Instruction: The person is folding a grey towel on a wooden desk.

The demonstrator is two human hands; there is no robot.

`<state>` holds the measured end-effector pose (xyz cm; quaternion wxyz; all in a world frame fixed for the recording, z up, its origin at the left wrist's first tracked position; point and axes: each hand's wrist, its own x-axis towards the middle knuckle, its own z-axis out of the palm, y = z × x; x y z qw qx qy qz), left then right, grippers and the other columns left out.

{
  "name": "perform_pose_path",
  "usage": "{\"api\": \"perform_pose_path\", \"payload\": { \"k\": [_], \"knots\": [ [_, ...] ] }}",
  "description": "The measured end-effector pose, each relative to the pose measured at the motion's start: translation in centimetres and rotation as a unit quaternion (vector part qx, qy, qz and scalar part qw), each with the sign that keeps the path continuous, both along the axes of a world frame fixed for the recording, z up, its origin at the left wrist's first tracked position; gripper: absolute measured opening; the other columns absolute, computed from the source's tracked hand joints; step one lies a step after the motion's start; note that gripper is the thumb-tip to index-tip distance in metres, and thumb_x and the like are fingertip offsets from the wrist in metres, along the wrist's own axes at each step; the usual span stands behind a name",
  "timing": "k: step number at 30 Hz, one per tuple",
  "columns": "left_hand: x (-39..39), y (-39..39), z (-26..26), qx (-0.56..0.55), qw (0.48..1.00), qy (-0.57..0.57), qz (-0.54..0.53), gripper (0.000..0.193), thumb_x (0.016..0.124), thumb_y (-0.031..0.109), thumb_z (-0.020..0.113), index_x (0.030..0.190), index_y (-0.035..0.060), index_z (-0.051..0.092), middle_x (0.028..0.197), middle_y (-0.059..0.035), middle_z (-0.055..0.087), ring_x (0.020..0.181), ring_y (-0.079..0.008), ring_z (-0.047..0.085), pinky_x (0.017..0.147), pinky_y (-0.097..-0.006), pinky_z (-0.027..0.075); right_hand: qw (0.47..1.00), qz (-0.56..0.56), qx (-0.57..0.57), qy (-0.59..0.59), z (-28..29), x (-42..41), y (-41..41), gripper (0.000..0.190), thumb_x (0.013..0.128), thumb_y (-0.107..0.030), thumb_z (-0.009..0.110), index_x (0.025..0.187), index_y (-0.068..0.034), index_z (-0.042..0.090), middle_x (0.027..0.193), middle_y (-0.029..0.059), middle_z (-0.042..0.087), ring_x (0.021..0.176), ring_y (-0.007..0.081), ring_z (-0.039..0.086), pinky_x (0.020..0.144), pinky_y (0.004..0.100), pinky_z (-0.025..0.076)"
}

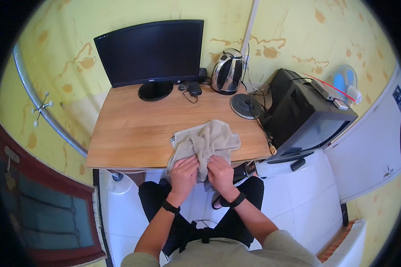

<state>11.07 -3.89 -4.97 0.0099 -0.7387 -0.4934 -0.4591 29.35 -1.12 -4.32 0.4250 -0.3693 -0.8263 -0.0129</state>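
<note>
A crumpled greyish-beige cloth towel (214, 137) lies on the front edge of the wooden desk (130, 133), part of it hanging over the edge. My left hand (184, 173) pinches the towel's near side with bent fingers. Just to its right, my right hand (220, 172) grips another part, and a fold of cloth runs between the two. Fingertips of both hands are partly hidden in the fabric. Each wrist wears a black band.
A black monitor (153, 53) stands at the back left. Beside it are a power adapter (194, 88), a steel electric kettle (227, 71) and its round base (246, 106). A bulky CRT television (307, 113) stands right of the desk, with cables between.
</note>
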Motion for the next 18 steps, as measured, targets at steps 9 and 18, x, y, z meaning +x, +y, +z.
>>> {"api": "perform_pose_path", "payload": {
  "k": [9,18],
  "knots": [
    [-6.2,-1.1,-0.6,0.035,0.999,0.019,0.024,0.016,0.081,0.0,0.073,0.096,0.0025,0.077,0.113,-0.0106,0.08,0.117,-0.0265,0.073,0.102,-0.0427,0.053,0.997,0.069,-0.009,-0.031,0.1,-5.2,-0.1,0.027,0.072,-0.002,0.075,0.099,-0.002,0.071,0.114,0.0162,0.074,0.114,0.0363,0.07,0.099,0.0466,0.057],
    [-16.1,-3.6,-0.7,0.033,0.993,0.064,0.089,0.023,0.076,0.0,0.077,0.099,0.0031,0.075,0.115,-0.0113,0.078,0.12,-0.0301,0.072,0.107,-0.0466,0.05,0.986,0.161,0.013,-0.033,0.4,-14.9,-0.2,0.024,0.081,-0.011,0.067,0.103,-0.001,0.071,0.116,0.0157,0.073,0.116,0.0325,0.069,0.099,0.0438,0.056]
  ]
}}
